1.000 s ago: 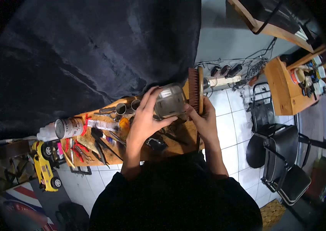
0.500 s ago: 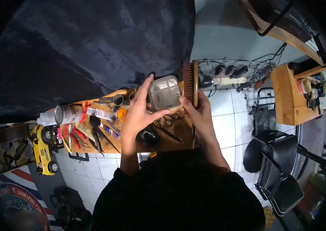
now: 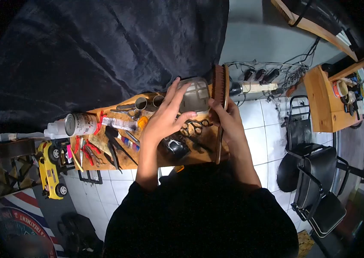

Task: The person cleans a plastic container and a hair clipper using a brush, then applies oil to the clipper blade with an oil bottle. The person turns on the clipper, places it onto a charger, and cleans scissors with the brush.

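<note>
A clear, greyish plastic container [image 3: 195, 99] lies at the back of the wooden table [image 3: 147, 161], beside a brush [image 3: 219, 88] with brown bristles and a wooden back. My left hand [image 3: 167, 114] has its fingers spread over the container's left side. The fingers of my right hand [image 3: 229, 120] are closed round the lower end of the brush, with the thumb near the container's right edge. Scissors [image 3: 195, 127] and a black clipper-like device [image 3: 176, 147] lie below the container, between my two forearms.
On the left of the table are a can [image 3: 81, 124], pliers [image 3: 86, 150] and several other tools. Two metal cups [image 3: 140, 103] stand behind my left hand. A dark cloth [image 3: 104, 51] hangs at the back. Black chairs [image 3: 315, 176] and a wooden cabinet [image 3: 330, 103] are at the right.
The view has shifted. My left fingers now lie over more of the container's top left side. My right hand still holds the brush.
</note>
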The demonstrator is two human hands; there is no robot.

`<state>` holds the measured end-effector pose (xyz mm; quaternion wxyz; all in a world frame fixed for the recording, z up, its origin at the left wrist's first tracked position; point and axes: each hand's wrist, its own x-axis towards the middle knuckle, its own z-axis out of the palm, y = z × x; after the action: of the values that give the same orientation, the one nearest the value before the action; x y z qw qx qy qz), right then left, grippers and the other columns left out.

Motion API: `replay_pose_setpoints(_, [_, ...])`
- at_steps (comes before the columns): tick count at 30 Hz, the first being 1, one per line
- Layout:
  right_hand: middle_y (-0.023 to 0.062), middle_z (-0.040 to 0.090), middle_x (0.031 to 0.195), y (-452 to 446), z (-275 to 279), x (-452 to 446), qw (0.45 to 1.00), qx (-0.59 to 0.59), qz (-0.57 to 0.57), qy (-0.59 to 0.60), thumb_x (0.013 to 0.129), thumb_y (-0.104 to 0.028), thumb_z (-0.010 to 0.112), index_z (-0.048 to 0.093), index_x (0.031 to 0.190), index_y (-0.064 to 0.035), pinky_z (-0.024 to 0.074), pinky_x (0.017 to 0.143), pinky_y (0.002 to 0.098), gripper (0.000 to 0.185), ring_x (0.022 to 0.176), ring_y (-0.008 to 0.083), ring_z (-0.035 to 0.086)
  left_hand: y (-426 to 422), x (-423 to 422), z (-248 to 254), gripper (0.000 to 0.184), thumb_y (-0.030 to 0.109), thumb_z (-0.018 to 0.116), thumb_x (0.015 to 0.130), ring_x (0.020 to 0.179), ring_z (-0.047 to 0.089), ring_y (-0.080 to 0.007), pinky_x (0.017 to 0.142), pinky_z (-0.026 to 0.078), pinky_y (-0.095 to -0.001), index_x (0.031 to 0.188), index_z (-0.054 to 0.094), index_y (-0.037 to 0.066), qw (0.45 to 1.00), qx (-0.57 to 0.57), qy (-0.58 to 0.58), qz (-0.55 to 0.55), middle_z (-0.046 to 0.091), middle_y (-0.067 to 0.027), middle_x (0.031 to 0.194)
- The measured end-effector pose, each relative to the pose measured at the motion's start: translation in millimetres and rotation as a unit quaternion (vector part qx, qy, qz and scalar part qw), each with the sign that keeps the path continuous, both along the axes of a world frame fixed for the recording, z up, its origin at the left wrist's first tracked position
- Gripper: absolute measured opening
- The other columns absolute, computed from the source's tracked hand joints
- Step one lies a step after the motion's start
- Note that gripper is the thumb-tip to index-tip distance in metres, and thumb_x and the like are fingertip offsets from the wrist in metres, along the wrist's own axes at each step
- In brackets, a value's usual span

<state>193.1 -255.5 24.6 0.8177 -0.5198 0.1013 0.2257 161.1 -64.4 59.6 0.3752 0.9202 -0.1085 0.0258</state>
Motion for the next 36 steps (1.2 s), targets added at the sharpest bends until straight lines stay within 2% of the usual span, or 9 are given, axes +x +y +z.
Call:
replay_pose_setpoints(5, [0.0043, 0.063, 0.091, 4, -11, -3, 1.0, 0.005, -0.023, -0.017, 0.084, -0.015, 0.071, 0.056, 0.11, -0.0013, 0.0489, 0.061, 0.0249, 0.033, 0.077, 0.0099, 0.06, 8, 1, -7, 0.071, 0.026, 0.07, 0.081, 0.137, 0.03, -0.0413, 0.108, 0.032, -0.0425, 0.141, 0.037, 0.008, 0.999, 0.022, -0.037, -0.021, 0.027, -0.0267, 0.148])
replay_pose_setpoints(7, [0.005, 0.063, 0.093, 6, -9, -5, 1.0, 0.008, -0.028, -0.01, 0.084, -0.014, 0.071, 0.055, 0.111, -0.0009, 0.0498, 0.064, 0.0257, 0.034, 0.08, 0.0109, 0.061, 6, 0, -3, 0.071, 0.026, 0.071, 0.081, 0.137, 0.03, -0.0407, 0.108, 0.032, -0.0425, 0.141, 0.037, 0.008, 1.0, -0.004, -0.005, -0.013, 0.027, -0.0268, 0.148])
replay_pose_setpoints(16, [0.0063, 0.063, 0.097, 8, -21, -5, 0.998, -0.032, -0.033, -0.033, 0.086, -0.015, 0.068, 0.054, 0.113, -0.0007, 0.0492, 0.074, 0.0266, 0.034, 0.087, 0.0127, 0.06, 10, -3, -2, 0.076, 0.026, 0.072, 0.079, 0.136, 0.031, -0.04, 0.108, 0.032, -0.0418, 0.143, 0.035, 0.007, 1.0, -0.014, 0.013, -0.008, 0.027, -0.024, 0.148])
replay_pose_setpoints(18, [-0.0017, 0.057, 0.083, 11, -29, -8, 0.995, -0.026, -0.063, -0.068, 0.086, -0.016, 0.069, 0.056, 0.103, -0.0073, 0.0411, 0.052, 0.0209, 0.023, 0.067, 0.0063, 0.055, 10, 1, -5, 0.079, 0.025, 0.072, 0.079, 0.134, 0.033, -0.0403, 0.107, 0.032, -0.0415, 0.144, 0.031, 0.006, 1.0, 0.014, -0.004, -0.019, 0.027, -0.0235, 0.148])
replay_pose_setpoints(23, [-0.0021, 0.055, 0.081, 14, -27, -10, 0.994, -0.024, -0.073, -0.079, 0.084, -0.017, 0.071, 0.055, 0.103, -0.0059, 0.0401, 0.054, 0.0203, 0.027, 0.065, 0.0057, 0.051, 5, 4, -3, 0.084, 0.015, 0.071, 0.079, 0.134, 0.032, -0.0425, 0.106, 0.035, -0.0411, 0.146, 0.023, 0.001, 0.998, 0.058, -0.002, -0.021, 0.022, -0.0247, 0.148])
replay_pose_setpoints(28, [-0.0028, 0.054, 0.081, 8, -16, -9, 0.994, -0.062, -0.04, -0.085, 0.084, -0.019, 0.071, 0.055, 0.105, -0.0034, 0.0389, 0.055, 0.0192, 0.031, 0.066, 0.0044, 0.049, 3, 2, -4, 0.083, 0.017, 0.07, 0.081, 0.135, 0.031, -0.0394, 0.106, 0.034, -0.0405, 0.146, 0.023, 0.001, 0.998, 0.054, 0.006, -0.027, 0.021, -0.0191, 0.151])
replay_pose_setpoints(32, [-0.0013, 0.056, 0.088, 9, -16, -9, 0.985, -0.064, -0.061, -0.146, 0.083, -0.024, 0.073, 0.055, 0.112, -0.0021, 0.0424, 0.062, 0.0207, 0.04, 0.074, 0.0055, 0.052, 1, 1, -3, 0.077, 0.017, 0.067, 0.084, 0.137, 0.028, -0.0388, 0.107, 0.034, -0.0418, 0.146, 0.023, 0.001, 0.998, 0.056, 0.02, -0.027, 0.019, -0.018, 0.153])
replay_pose_setpoints(34, [0.0072, 0.058, 0.091, 7, -22, -10, 0.943, -0.214, -0.088, -0.238, 0.081, -0.024, 0.074, 0.051, 0.118, 0.0023, 0.0461, 0.074, 0.0295, 0.051, 0.084, 0.0186, 0.057, 2, -2, -8, 0.072, 0.016, 0.063, 0.086, 0.14, 0.024, -0.0387, 0.108, 0.032, -0.043, 0.146, 0.025, 0.001, 0.997, 0.075, 0.009, -0.028, 0.012, -0.0184, 0.155])
replay_pose_setpoints(36, [0.0128, 0.058, 0.094, 4, -18, -14, 0.845, -0.376, -0.128, -0.357, 0.079, -0.023, 0.075, 0.05, 0.119, 0.0048, 0.0463, 0.08, 0.0343, 0.055, 0.09, 0.0272, 0.058, 2, -2, -14, 0.069, 0.014, 0.061, 0.087, 0.14, 0.022, -0.0387, 0.108, 0.032, -0.0432, 0.145, 0.027, 0.001, 0.994, 0.104, -0.026, -0.026, 0.009, -0.0184, 0.156])
